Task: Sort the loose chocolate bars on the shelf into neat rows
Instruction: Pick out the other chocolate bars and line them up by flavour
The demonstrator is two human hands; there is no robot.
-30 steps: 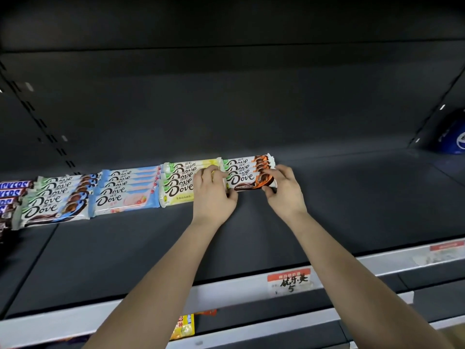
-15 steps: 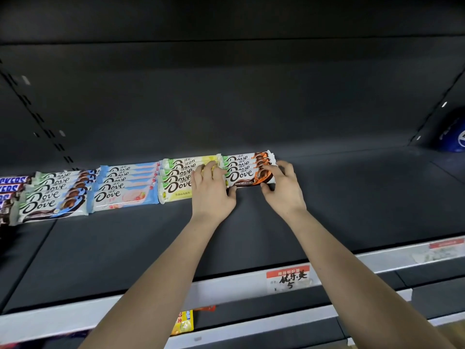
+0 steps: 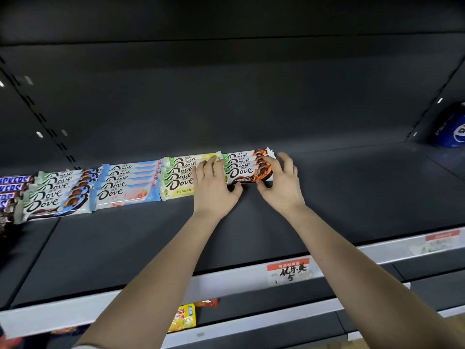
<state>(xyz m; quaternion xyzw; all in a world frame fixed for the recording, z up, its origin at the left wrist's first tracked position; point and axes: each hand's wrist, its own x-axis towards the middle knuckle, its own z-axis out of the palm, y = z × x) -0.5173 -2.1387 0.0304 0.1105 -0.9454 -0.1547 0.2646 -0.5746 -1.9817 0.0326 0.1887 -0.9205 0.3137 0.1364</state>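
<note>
So the dark grey shelf (image 3: pixel 352 197) is mostly bare deck, and all the chocolate sits in a line along the back edge, running from the middle out to the left edge. From the left: Snickers bars (image 3: pixel 13 183), a blue-brown Dove stack (image 3: pixel 54 197), a pink Dove stack (image 3: pixel 125 183), a yellow Dove stack (image 3: pixel 176 178), then the orange Dove stack (image 3: pixel 247 167) about mid-shelf, each stack touching the next. The left hand (image 3: pixel 214 190) lies flat, fingers straight, over the seam between the yellow and orange stacks. The right hand (image 3: pixel 283 185) is at the orange stack's right end, fingers spread and loose, thumb against the front bar's near edge, not wrapped around anything. A blue package (image 3: pixel 453 127) sits at the far right corner. A handwritten price tag (image 3: pixel 289 272) is on the front edge rail, and a yellow packet (image 3: pixel 185 317) shows on the shelf below.
</note>
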